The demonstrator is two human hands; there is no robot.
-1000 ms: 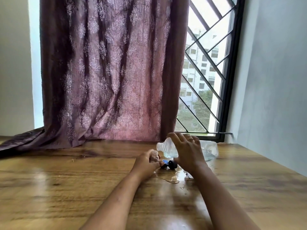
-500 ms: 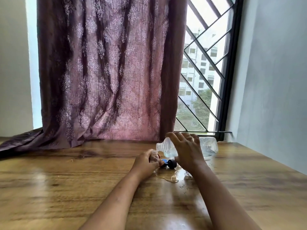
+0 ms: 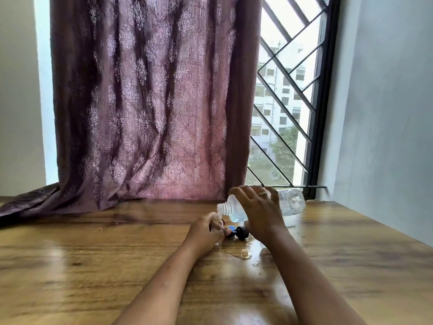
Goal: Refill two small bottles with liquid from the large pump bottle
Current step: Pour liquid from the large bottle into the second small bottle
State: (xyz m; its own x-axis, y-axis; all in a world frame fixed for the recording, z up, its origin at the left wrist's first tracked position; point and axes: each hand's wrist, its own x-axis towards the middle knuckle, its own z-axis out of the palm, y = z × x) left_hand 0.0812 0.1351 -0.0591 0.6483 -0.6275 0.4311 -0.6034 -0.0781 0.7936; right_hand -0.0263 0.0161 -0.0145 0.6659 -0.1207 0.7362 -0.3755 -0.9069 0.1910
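Table (image 3: pixel 93 266) fills foreground. Curtain (image 3: pixel 145 102) behind far edge, its left end spilling onto tabletop. Window (image 3: pixel 288 102) right of curtain, wall (image 3: pixel 386 113) further right. Mid-table: left hand (image 3: pixel 206 231) around small bottle (image 3: pixel 216 220). Right hand (image 3: pixel 260 216) just right of it, gripping big bottle (image 3: pixel 234 211), which is tipped with mouth just above small bottle and base toward window. 2 caps (image 3: pixel 242 232) on table between hands. Puddle (image 3: pixel 242 253) just in front of caps.

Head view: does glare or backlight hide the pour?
Head view: window blown out, so the far end of the clear big bottle washes pale; table sheen surrounds the spill; small bottle, mostly hidden by the left hand, looks soft.
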